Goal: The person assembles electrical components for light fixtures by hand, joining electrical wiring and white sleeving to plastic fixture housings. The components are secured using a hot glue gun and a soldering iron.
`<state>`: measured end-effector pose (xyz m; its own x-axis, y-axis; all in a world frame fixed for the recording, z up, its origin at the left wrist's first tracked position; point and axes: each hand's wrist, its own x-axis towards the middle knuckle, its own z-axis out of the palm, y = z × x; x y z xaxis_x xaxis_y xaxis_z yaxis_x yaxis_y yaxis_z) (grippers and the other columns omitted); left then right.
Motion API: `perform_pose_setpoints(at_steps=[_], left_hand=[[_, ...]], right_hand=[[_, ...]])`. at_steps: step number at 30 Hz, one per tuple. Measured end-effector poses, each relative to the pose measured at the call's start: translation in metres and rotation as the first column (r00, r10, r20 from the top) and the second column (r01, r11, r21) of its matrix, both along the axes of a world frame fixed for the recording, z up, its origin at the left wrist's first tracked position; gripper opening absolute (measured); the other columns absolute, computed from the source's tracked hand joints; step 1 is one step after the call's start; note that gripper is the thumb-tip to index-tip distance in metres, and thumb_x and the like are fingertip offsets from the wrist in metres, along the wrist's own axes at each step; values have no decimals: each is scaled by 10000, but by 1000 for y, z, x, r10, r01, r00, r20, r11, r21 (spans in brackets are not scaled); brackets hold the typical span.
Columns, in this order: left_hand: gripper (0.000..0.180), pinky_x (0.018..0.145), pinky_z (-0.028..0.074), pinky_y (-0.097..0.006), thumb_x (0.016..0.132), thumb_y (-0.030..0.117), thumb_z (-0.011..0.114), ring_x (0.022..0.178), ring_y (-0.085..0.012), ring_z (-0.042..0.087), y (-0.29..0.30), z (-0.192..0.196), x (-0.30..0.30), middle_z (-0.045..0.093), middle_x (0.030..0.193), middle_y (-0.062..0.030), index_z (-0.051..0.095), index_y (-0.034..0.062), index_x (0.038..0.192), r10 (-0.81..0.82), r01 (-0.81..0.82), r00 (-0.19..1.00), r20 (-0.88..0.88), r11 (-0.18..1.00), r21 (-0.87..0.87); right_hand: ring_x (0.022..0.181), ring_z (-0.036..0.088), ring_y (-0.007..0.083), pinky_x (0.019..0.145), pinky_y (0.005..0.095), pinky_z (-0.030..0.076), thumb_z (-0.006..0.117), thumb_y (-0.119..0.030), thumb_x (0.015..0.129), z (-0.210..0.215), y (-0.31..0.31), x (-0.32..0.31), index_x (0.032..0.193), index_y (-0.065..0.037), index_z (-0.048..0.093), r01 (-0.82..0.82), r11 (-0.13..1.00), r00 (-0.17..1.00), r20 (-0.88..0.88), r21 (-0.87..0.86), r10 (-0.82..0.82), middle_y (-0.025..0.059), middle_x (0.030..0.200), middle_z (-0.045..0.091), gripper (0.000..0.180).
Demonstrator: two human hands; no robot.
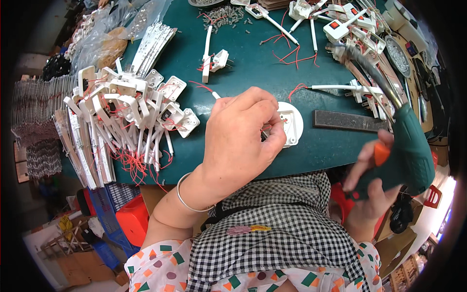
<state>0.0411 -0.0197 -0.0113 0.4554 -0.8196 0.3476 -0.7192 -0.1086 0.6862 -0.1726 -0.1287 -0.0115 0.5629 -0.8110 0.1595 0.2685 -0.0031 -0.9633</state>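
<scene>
My left hand (243, 126) is closed, its thumb and fingertips pinched at the left side of a white plastic lamp housing (295, 119) with a rounded end. The hand hides part of this housing. A short white tube end (217, 95) with red wire shows behind my knuckles. To the right, my right hand (372, 194) is wrapped around the handle of a green soldering gun (413, 146) with an orange trigger. Its long metal tip (377, 73) points up and left over the table, apart from the housing. A dark flat bar (348, 121) lies between the housing and the gun.
A pile of white lamp parts (131, 107) with red wires covers the left of the green table (243, 58). Metal strips (153, 44) lie behind it. Small metal pieces (224, 17) are scattered at the back. More wired housings (348, 22) and a dish (398, 56) crowd the right.
</scene>
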Motion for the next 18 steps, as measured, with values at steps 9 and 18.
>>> perform_pose_setpoints(at_steps=[9, 18], left_hand=[[106, 601, 406, -261, 636, -25, 668, 500, -131, 536, -3, 4, -7, 645, 804, -32, 586, 35, 666, -14, 16, 992, 125, 1000, -15], [110, 596, 407, -253, 626, -26, 672, 470, -118, 535, -4, -1, -7, 641, 778, -36, 580, 31, 647, 11, -8, 993, 119, 1000, -29]], right_hand=[[631, 634, 282, 378, 248, 489, 801, -124, 678, 19, 0, -78, 1228, 243, 316, -158, 938, 987, 24, 307, 159, 351, 1042, 526, 820], [585, 597, 229, 364, 243, 458, 851, -180, 615, 24, 21, -56, 1278, 128, 376, 14, 906, 982, -175, 423, 66, 224, 828, 572, 872]])
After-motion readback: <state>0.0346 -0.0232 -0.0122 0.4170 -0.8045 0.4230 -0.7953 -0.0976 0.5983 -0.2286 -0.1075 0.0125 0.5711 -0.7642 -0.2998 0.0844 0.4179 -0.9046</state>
